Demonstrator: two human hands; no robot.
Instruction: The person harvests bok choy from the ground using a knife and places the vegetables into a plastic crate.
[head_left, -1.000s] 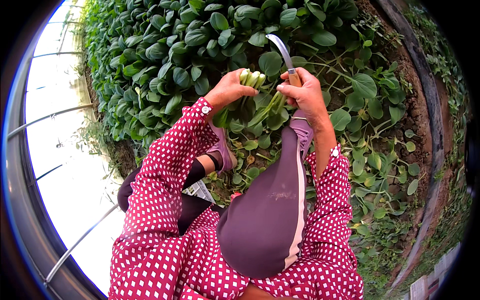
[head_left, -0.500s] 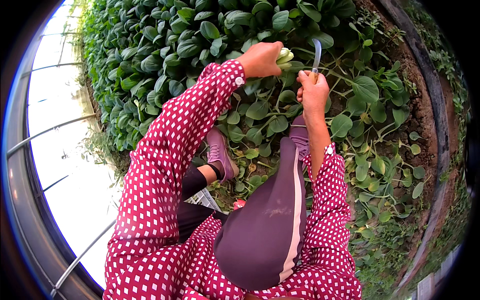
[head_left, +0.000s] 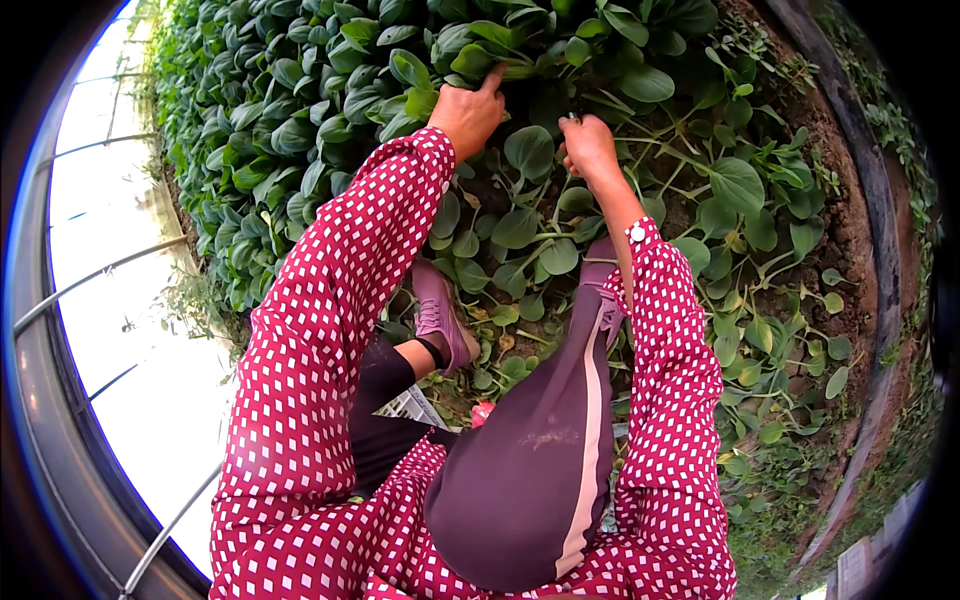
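1. While I watch from the head view, my left hand (head_left: 468, 112) reaches far forward into the plants (head_left: 330, 90), its fingers curled down among the leaves.
2. Whether that hand grips a stem or only presses on the leaves, I cannot tell; the fingertips are hidden by foliage.
3. My right hand (head_left: 590, 148) sits just beside it, to the right, closed into a loose fist over the leaf stalks.
4. What the right hand holds I cannot tell; its fingers fold away from me and nothing shows clear of the fist.
5. Both hands work at the same clump, near the top middle of the view, where the dense green bed meets bare soil (head_left: 850, 230).
6. Both sleeves (head_left: 320, 330) are red with white squares; the right cuff has a white button.
7. My knee (head_left: 530, 480), in dark purple trousers with a pale side stripe, rises between the arms.
8. One purple shoe (head_left: 443, 315) stands on the soil among small leaves, below the left hand; the other foot is mostly hidden under the right arm.
9. Right of the hands the plants are thinner, with single round leaves on long stalks spread over the dark soil.
10. At the left a bright white cover (head_left: 110, 300) with thin curved bars runs along the bed's edge.
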